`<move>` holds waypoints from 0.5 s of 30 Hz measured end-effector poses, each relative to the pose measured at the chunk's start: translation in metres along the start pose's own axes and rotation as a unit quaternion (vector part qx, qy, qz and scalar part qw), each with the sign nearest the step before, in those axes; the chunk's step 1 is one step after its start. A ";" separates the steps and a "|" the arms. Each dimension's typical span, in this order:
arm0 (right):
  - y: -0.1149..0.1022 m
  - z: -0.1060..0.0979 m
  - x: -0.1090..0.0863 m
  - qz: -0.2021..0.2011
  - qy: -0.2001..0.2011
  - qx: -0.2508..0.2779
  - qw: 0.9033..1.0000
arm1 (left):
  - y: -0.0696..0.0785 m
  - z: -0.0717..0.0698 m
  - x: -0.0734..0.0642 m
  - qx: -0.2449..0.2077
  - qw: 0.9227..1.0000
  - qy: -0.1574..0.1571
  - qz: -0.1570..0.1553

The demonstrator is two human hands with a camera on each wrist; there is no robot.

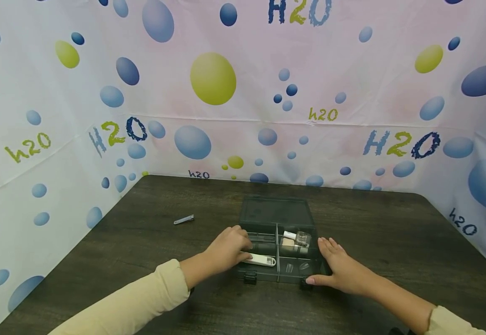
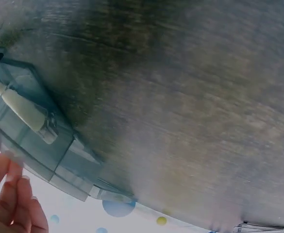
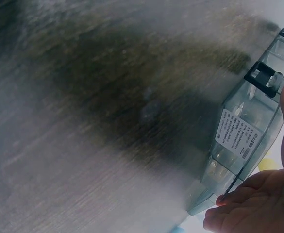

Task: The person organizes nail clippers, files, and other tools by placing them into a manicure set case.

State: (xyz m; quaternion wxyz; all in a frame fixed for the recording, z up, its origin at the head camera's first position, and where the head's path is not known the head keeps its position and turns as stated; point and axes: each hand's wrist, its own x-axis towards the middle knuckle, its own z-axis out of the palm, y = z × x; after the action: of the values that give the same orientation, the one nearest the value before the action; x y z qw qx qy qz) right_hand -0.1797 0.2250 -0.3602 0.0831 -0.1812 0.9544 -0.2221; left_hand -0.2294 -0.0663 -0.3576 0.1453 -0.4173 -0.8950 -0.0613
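A see-through dark compartment box (image 1: 277,275) lies with its lid (image 1: 274,210) swung back. My left hand (image 1: 229,246) reaches over its left wall, fingertips drawn together close to the thumb; I cannot tell whether they pinch anything. Under them, in the front left compartment, rests a slim white implement (image 1: 261,260) with a rounded, holed end. My right hand (image 1: 345,270) rests along the box's right side, fingers straight, thumb by the front right latch (image 3: 264,78). A small clear bottle (image 1: 303,239) with a white cap lies in the back right compartment beside a beige piece (image 1: 288,242).
Silver nail clippers (image 1: 183,219) lie on the dark wooden table (image 1: 155,260), left of the box. Small clear pieces (image 1: 289,268) sit in the front right compartment. A white printed label (image 3: 238,133) shows on the box. A bubble-patterned curtain (image 1: 243,116) hangs behind the table.
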 end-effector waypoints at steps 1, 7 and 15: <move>0.000 0.000 0.000 -0.001 0.000 0.000 1.000 | -0.001 0.000 -0.001 -0.013 1.000 0.013 0.000; 0.000 0.000 0.001 0.002 0.005 -0.003 1.000 | -0.008 -0.001 -0.005 -0.069 0.993 0.099 -0.019; 0.001 0.000 0.001 0.007 0.005 -0.004 1.000 | -0.021 0.000 -0.013 -0.094 0.976 0.188 -0.053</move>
State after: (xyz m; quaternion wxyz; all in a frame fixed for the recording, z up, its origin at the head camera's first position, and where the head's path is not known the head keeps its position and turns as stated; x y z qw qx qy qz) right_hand -0.1805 0.2255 -0.3606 0.0795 -0.1740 0.9568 -0.2190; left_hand -0.2376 -0.0893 -0.3612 0.2678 -0.3617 -0.8627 -0.2306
